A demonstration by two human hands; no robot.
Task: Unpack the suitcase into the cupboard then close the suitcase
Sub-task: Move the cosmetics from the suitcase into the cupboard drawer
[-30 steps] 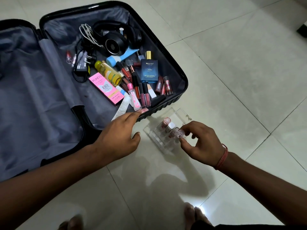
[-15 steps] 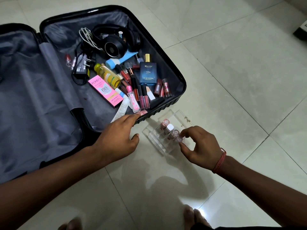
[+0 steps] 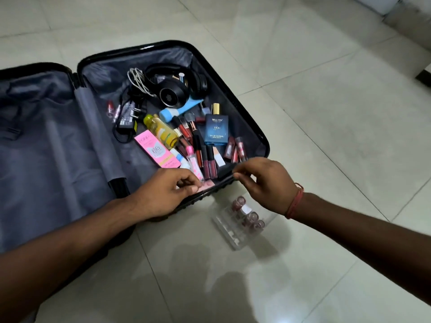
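The black suitcase [image 3: 261, 127] lies open on the floor, its right half holding several cosmetics: lip tubes [image 3: 208, 163], a pink BB cream box [image 3: 154, 150], a yellow bottle [image 3: 161, 131], a blue perfume box [image 3: 216, 131], black headphones [image 3: 172, 94] and a charger [image 3: 128, 115]. My left hand [image 3: 163, 194] rests at the near rim, fingers curled, pinching a small pink item [image 3: 208, 184]. My right hand [image 3: 265, 183] is over the same rim; its thumb and forefinger pinch the end of a black tube [image 3: 225, 171].
A clear plastic organiser [image 3: 233, 238] stands on the floor tiles just in front of the suitcase, with several lip tubes [image 3: 251, 217] upright in it. The suitcase's left half [image 3: 46, 148] shows only grey lining. A dark object [image 3: 423, 74] sits at the right edge.
My right hand has left the organiser and moved up to the suitcase rim. My left hand's fingers have curled in at the rim. The camera has tilted.
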